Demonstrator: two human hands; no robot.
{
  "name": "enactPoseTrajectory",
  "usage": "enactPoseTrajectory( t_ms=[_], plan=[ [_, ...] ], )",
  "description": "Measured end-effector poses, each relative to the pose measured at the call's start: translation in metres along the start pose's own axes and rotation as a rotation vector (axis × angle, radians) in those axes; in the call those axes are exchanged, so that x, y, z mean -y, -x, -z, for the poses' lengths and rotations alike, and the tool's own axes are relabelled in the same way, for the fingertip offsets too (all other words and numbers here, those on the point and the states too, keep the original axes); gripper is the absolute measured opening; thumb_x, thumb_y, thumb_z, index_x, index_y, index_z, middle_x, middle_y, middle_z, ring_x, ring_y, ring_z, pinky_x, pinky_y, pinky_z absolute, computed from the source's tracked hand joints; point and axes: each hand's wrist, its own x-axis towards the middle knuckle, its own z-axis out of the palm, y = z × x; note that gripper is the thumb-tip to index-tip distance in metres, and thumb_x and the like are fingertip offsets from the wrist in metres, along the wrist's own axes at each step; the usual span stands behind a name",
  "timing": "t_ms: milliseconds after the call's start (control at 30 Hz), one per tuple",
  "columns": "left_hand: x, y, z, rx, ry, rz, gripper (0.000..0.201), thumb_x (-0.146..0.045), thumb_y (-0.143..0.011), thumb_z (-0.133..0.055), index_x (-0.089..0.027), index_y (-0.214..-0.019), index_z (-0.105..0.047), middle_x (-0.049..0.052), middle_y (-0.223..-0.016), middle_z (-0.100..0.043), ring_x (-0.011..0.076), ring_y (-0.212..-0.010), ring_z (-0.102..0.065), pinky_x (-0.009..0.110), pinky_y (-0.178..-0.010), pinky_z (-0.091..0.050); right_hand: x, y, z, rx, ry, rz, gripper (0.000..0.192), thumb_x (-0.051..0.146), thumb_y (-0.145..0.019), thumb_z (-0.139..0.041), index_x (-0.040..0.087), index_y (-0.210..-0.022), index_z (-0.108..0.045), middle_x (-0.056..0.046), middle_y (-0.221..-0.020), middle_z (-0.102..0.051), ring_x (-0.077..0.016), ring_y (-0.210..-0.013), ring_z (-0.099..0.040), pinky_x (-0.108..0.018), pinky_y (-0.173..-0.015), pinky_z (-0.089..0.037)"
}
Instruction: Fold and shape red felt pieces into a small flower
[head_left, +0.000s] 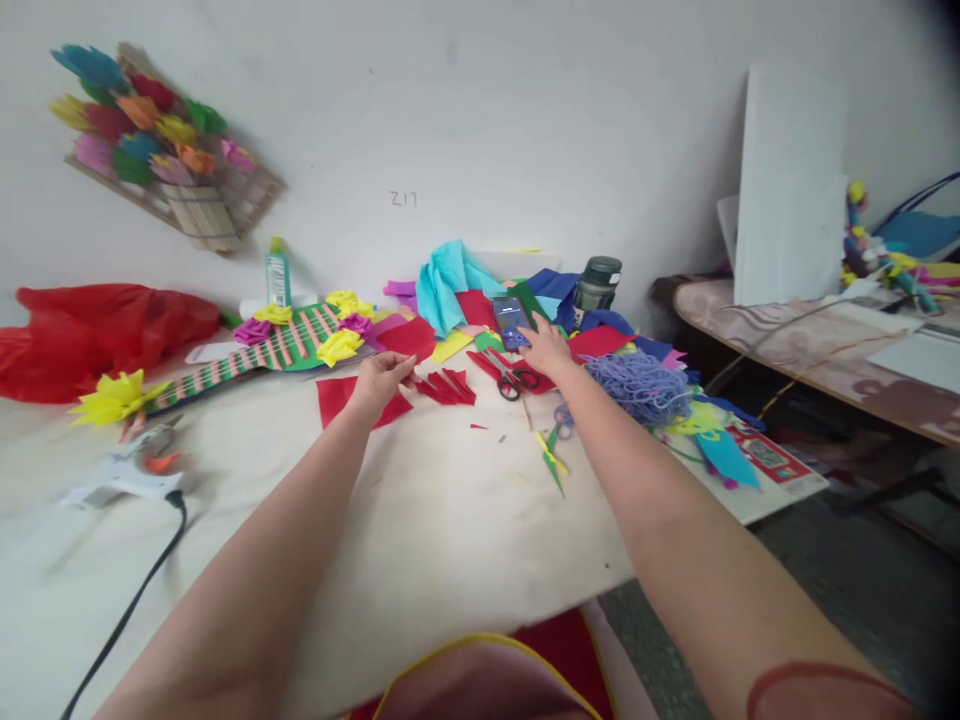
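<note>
My right hand [547, 350] reaches to the back of the table with fingers stretched out, touching the right edge of a phone [511, 322] whose screen is lit. My left hand [381, 382] is closed in a pinch over a red paper sheet [334, 397]; what the fingertips hold, if anything, is too small to make out. Just right of those fingertips lie cut red paper pieces [448, 388]. Between the hands, black-handled scissors [516, 382] rest on more red paper.
A bundle of purple yarn [637, 388] lies beside my right forearm. At left are a paper-flowered guitar shape [277, 345], a white glue gun [135, 478] with a black cord, and red plastic [97, 340]. A glue bottle [277, 275] and dark jar [598, 285] stand near the wall.
</note>
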Motion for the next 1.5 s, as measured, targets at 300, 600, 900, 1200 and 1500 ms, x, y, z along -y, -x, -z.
enactPoseTrajectory(
  t_ms=[300, 600, 900, 1200, 1500],
  plan=[
    [0.019, -0.003, -0.016, -0.04, 0.007, -0.004, 0.041, -0.052, -0.056, -0.072, -0.014, -0.065, -0.063, 0.002, -0.059, -0.062, 0.01, -0.052, -0.051, 0.022, -0.052, -0.039, -0.014, -0.006, -0.014, 0.17, 0.06, -0.032, 0.054, 0.05, -0.088, -0.034, 0.028, -0.137, -0.04, -0.001, -0.156, 0.001, -0.0309, -0.138, -0.02, -0.044, -0.108, -0.027],
    [0.021, 0.003, -0.013, -0.02, -0.013, 0.018, 0.037, -0.05, -0.062, -0.07, -0.015, -0.071, -0.064, 0.004, -0.068, -0.065, 0.0111, -0.055, -0.053, 0.022, -0.05, -0.04, -0.014, -0.013, -0.019, 0.191, 0.106, -0.009, 0.054, 0.054, -0.089, -0.027, 0.033, -0.138, -0.037, 0.003, -0.155, 0.004, -0.0278, -0.141, -0.011, -0.044, -0.109, -0.024],
    [0.021, 0.005, -0.012, 0.006, 0.026, 0.029, 0.03, -0.044, -0.066, -0.069, -0.015, -0.068, -0.063, 0.004, -0.069, -0.065, 0.011, -0.058, -0.053, 0.022, -0.054, -0.042, -0.022, -0.017, -0.02, 0.083, 0.17, -0.079, 0.054, 0.047, -0.091, -0.025, 0.02, -0.133, -0.047, -0.002, -0.155, -0.009, -0.0279, -0.138, -0.017, -0.044, -0.107, -0.028],
    [0.017, 0.004, -0.012, -0.036, 0.046, -0.016, 0.032, -0.046, -0.063, -0.07, -0.015, -0.069, -0.064, 0.004, -0.067, -0.065, 0.0132, -0.061, -0.056, 0.023, -0.059, -0.043, -0.031, -0.011, -0.021, 0.036, 0.119, -0.132, 0.046, 0.038, -0.09, -0.033, 0.02, -0.13, -0.05, -0.004, -0.154, -0.014, -0.0274, -0.131, -0.031, -0.042, -0.103, -0.033],
    [0.011, 0.007, -0.016, -0.04, 0.067, -0.068, 0.032, -0.047, -0.061, -0.072, -0.016, -0.067, -0.066, 0.002, -0.065, -0.065, 0.0135, -0.062, -0.056, 0.025, -0.064, -0.042, -0.026, -0.01, -0.022, 0.068, 0.101, -0.083, 0.049, 0.042, -0.09, -0.032, 0.027, -0.135, -0.044, 0.001, -0.155, -0.01, -0.0288, -0.133, -0.028, -0.042, -0.106, -0.03]
  ],
)
